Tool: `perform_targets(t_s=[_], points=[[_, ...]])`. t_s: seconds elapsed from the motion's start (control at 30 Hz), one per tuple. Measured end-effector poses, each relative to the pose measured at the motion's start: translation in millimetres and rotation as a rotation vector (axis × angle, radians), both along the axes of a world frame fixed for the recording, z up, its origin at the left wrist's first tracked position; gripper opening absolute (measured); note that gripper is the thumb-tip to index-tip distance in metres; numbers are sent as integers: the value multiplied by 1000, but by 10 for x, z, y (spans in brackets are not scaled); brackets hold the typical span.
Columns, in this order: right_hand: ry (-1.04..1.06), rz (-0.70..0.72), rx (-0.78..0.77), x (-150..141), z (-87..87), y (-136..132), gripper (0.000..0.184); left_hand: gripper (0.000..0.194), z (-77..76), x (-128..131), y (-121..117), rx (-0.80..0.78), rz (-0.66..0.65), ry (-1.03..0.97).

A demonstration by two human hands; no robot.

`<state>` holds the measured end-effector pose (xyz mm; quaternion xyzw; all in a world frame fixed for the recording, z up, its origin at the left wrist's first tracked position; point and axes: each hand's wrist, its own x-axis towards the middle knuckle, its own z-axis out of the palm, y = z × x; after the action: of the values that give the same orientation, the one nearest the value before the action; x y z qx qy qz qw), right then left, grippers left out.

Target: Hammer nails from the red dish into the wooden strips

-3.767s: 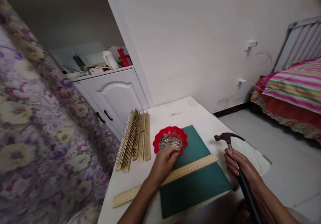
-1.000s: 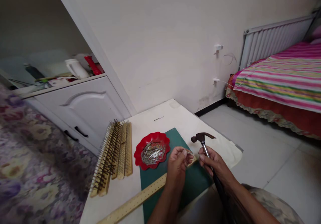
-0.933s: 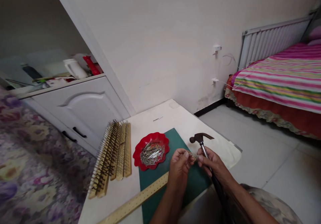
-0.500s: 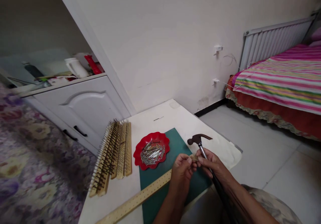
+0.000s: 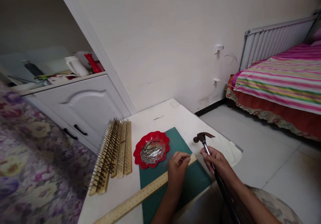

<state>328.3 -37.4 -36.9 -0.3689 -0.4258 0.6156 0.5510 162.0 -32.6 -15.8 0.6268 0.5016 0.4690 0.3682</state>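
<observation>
My right hand (image 5: 217,162) is closed round the handle of a claw hammer (image 5: 207,147), whose dark head points up and lies to the right of the wooden strip's far end. Over that end, my left hand (image 5: 178,165) has thumb and forefinger pinched on what looks like a nail, mostly hidden by the fingers. The pale wooden strip (image 5: 140,197) has rows of small holes and runs diagonally under my left hand across a green mat (image 5: 160,204). A red scalloped bowl (image 5: 137,152) full of loose metal nails (image 5: 153,153) stands just left of my left hand.
Several wooden strips studded with upright nails (image 5: 110,157) lie along the left of the white table (image 5: 142,120). Two thin dark pieces (image 5: 157,118) rest near the back. A white cabinet (image 5: 85,106) stands left, a striped bed (image 5: 281,80) right.
My hands have parted: the right one with the hammer has moved slightly right, and the left has turned over the strip's far end, which shows more now.
</observation>
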Motion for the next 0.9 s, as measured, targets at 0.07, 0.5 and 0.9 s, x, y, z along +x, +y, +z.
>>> perform_targets(t_s=[0.07, 0.5, 0.9], points=[[-2, -36, -13, 31, -4, 7, 20, 8, -62, 26, 99, -42, 21, -29], [-17, -54, -46, 31, 53, -2, 24, 9, -252, 141, 262, 5, 62, 50], [-29, -23, -58, -4, 16, -8, 26, 9, -281, 123, 275, 23, 41, 102]])
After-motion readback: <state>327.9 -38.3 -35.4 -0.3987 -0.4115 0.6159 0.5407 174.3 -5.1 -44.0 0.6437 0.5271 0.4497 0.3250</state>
